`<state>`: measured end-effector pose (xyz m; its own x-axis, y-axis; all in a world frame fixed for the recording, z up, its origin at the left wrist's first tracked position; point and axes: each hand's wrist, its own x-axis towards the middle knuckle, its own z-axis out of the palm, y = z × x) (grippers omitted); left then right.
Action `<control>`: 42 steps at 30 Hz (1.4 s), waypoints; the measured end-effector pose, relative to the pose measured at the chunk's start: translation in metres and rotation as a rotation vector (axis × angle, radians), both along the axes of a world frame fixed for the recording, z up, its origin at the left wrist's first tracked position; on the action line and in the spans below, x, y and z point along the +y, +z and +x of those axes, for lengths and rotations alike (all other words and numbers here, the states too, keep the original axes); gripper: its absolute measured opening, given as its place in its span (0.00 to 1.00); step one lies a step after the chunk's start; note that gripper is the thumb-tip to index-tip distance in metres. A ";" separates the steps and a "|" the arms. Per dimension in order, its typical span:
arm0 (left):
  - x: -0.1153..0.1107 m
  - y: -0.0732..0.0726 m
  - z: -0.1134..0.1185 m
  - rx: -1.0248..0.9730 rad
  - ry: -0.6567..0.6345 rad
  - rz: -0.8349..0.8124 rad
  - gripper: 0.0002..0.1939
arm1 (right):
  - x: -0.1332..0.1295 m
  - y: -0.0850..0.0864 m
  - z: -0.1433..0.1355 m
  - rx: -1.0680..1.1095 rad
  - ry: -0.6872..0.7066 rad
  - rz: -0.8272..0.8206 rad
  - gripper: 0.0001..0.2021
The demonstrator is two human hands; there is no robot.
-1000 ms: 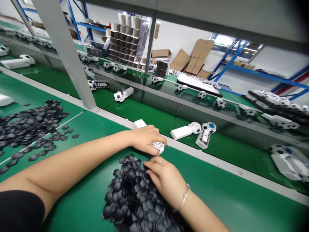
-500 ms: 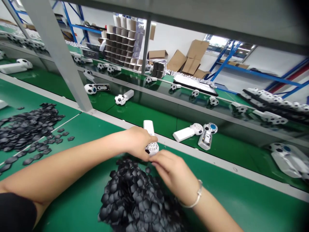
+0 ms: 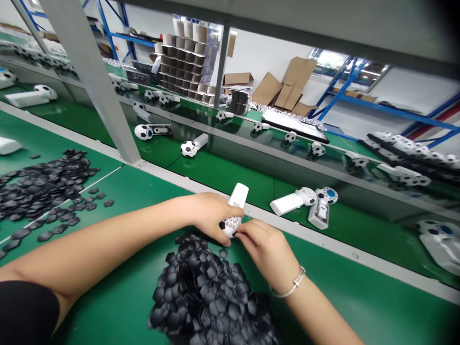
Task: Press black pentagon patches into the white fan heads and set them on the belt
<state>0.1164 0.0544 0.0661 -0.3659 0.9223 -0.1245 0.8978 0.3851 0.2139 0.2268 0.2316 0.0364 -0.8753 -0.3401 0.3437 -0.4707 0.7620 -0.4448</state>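
Observation:
A white device with a soccer-ball head [image 3: 232,224] and a white handle sits in the grip of my left hand [image 3: 212,215], thumb and fingers around the ball. The fingertips of my right hand [image 3: 260,242], which wears a bracelet, are pinched at the ball's right side; a dark piece seems to show there, too small to tell clearly. Below both hands lies a big heap of black pentagonal pieces [image 3: 212,297] on the green table [image 3: 115,297].
Another pile of black pieces [image 3: 46,187] lies at the left. Behind the metal rail [image 3: 287,221], a green conveyor [image 3: 230,172] carries more ball-headed devices [image 3: 289,202]. A slanted metal post [image 3: 93,81] rises left of centre. Cartons [image 3: 289,86] stand farther back.
The held device has tilted, its handle now leaning right, and both hands have shifted slightly right. Devices on the conveyor appear farther right in the picture.

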 end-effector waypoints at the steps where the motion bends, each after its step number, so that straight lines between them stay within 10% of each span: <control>1: 0.000 0.000 0.000 -0.011 -0.006 0.005 0.33 | 0.000 0.000 0.000 0.011 -0.031 0.004 0.05; 20: -0.006 -0.001 -0.018 -0.135 -0.057 -0.028 0.29 | -0.010 0.003 0.003 -0.373 -0.068 -0.111 0.06; 27: -0.008 -0.004 -0.022 -0.119 -0.058 0.018 0.28 | -0.024 -0.012 0.011 -0.393 0.033 -0.015 0.10; 42: -0.004 -0.007 -0.013 -0.224 -0.201 0.160 0.30 | 0.005 0.013 -0.003 -0.159 -0.024 -0.114 0.05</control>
